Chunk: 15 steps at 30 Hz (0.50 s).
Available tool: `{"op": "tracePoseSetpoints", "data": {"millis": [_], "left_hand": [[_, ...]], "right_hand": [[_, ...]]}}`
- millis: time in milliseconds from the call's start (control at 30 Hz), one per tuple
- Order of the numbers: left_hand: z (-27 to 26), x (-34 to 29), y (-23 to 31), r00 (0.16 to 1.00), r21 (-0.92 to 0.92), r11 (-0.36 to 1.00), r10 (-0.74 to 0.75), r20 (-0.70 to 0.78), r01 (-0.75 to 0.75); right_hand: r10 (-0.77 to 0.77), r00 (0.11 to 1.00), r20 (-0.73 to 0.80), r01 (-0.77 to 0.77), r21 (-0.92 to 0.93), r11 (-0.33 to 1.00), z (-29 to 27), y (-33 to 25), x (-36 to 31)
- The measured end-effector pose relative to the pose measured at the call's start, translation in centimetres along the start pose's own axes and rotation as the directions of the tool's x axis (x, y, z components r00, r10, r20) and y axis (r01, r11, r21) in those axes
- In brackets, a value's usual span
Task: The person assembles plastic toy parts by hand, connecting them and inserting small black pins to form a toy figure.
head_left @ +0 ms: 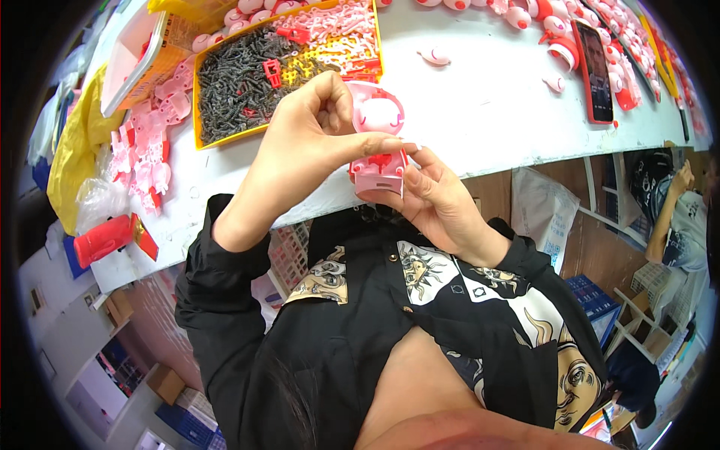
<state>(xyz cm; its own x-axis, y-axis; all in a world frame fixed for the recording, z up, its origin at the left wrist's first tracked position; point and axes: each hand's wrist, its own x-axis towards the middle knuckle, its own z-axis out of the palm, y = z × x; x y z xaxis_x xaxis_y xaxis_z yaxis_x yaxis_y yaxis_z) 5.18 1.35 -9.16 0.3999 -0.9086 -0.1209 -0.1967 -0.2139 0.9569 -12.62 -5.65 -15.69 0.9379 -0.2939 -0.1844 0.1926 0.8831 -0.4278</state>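
Note:
Above the table's near edge, both hands hold a pink plastic toy shell (367, 180), with a rounded white piece in its upper part and red parts lower down. My left hand (311, 142) grips it from the left, thumb laid across its middle and the other fingers curled by its upper left side. My right hand (441, 201) pinches its lower right side, with thumb and fingers close to the left thumb tip. Fingers behind the shell are hidden. Just beyond the left hand lies a yellow tray (198, 120) of small dark coiled parts (240, 82), pink pieces (349, 34) and red clips (272, 73).
Pink shell pieces (142, 154) and a red object (105, 238) lie at left, near a white bin (139, 64). A phone (595, 71) rests at right beside red-and-white toy parts (559, 52). Another person's arm (664, 217) shows at far right.

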Motion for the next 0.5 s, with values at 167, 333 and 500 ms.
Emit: {"op": "tracePoseSetpoints", "data": {"millis": [167,333,500], "left_hand": [[-0.3,0.2,0.7,0.998,0.069,0.996,0.049,0.049,-0.052],[-6.9,5.1,-1.0,0.933,0.389,0.895,0.308,-0.186,-0.218],[-7.7,8.1,-3.2,0.883,0.738,0.533,0.431,0.183,-0.413]], "right_hand": [[0.020,0.999,-0.050,-0.015,0.101,0.995,0.1,-0.3,-0.2],[-0.005,1.000,-0.024,0.009,0.188,0.982,-0.3,-0.4,0.2],[-0.033,0.999,-0.024,0.037,0.173,0.984,-0.1,-0.7,0.1]]}}
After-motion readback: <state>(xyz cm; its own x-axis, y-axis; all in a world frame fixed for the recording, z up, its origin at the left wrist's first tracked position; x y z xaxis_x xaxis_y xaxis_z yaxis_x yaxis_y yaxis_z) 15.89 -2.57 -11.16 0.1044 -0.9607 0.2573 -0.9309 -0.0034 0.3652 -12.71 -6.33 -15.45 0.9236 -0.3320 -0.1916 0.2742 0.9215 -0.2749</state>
